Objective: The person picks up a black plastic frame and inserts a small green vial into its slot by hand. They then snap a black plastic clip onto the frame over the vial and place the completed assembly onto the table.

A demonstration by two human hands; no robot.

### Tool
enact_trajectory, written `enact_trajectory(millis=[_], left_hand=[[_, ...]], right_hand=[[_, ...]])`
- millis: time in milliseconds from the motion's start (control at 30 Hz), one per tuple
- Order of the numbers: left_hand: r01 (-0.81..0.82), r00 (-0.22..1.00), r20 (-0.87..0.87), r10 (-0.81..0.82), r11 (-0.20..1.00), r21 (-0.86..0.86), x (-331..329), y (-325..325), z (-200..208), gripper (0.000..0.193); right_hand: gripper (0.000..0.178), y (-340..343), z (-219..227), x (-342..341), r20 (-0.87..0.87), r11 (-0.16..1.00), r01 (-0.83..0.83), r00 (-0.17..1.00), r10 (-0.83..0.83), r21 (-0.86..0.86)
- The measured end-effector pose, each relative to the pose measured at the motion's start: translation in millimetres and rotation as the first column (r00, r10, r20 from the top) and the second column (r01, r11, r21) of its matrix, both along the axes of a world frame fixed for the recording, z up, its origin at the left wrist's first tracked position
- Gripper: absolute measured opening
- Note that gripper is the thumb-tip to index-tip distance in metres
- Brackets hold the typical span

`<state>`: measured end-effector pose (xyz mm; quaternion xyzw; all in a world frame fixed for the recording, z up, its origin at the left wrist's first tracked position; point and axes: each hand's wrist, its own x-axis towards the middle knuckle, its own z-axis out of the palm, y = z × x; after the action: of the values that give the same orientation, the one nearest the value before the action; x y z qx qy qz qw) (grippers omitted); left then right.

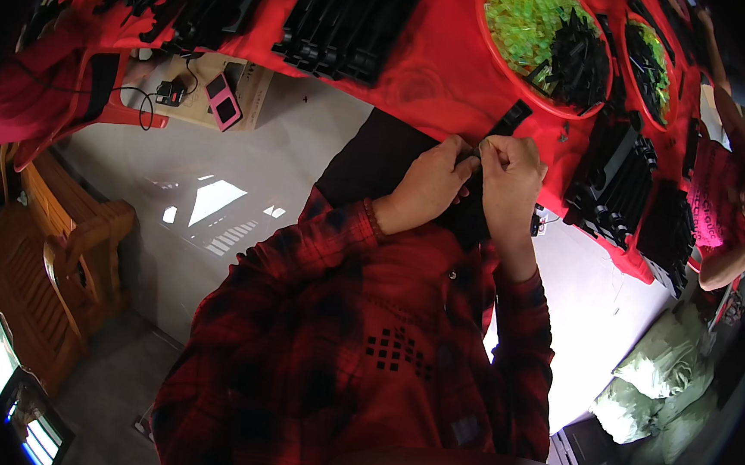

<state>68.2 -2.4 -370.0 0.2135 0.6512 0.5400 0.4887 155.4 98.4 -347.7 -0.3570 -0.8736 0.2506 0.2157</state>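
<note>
We see the fingertips of the left hand (432,183) and right hand (513,177) drawn together, almost meeting; whether they pinch anything between them, we cannot tell. Just beyond them, at one o'clock, we find a short black piece (512,119) at the near edge of the red cloth (426,85). Farther out at one o'clock, we see a round red tray (562,114) holding yellow-green pieces (526,19) and black pieces (580,59). A second tray (658,126) sits at two o'clock. We have long black parts (625,172) at three, a black row (348,23) between ten and eleven, a pink device (223,101) between nine and ten, and pale sacks (656,373) between four and five.
</note>
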Motion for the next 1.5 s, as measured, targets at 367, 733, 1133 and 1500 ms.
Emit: enact_trajectory(millis=[367,733,1133,1500], left_hand=[[-0.018,1.0,0.024,0.019,0.999,-0.046,-0.1,1.4,3.0,0.022],[-0.058,0.992,0.114,0.061,0.998,-0.025,3.9,2.0,-4.8,0.016],[-0.097,0.978,0.19,0.087,0.994,0.045,5.2,-3.2,-10.6,0.013],[-0.152,0.983,0.141,0.118,0.952,0.267,8.9,-7.0,-2.5,0.02]], right_hand=[[0.014,11.1,5.1,13.2,-0.193,0.964,-0.078,0.981,0.029,-0.255],[0.036,17.7,-7.2,23.3,-0.227,0.877,0.074,0.952,-0.203,-0.475],[0.043,6.6,-3.4,15.0,-0.218,0.784,-0.091,0.974,-0.057,-0.614],[0.041,-14.7,8.7,18.6,-0.375,0.895,-0.163,0.927,-0.005,-0.415]])
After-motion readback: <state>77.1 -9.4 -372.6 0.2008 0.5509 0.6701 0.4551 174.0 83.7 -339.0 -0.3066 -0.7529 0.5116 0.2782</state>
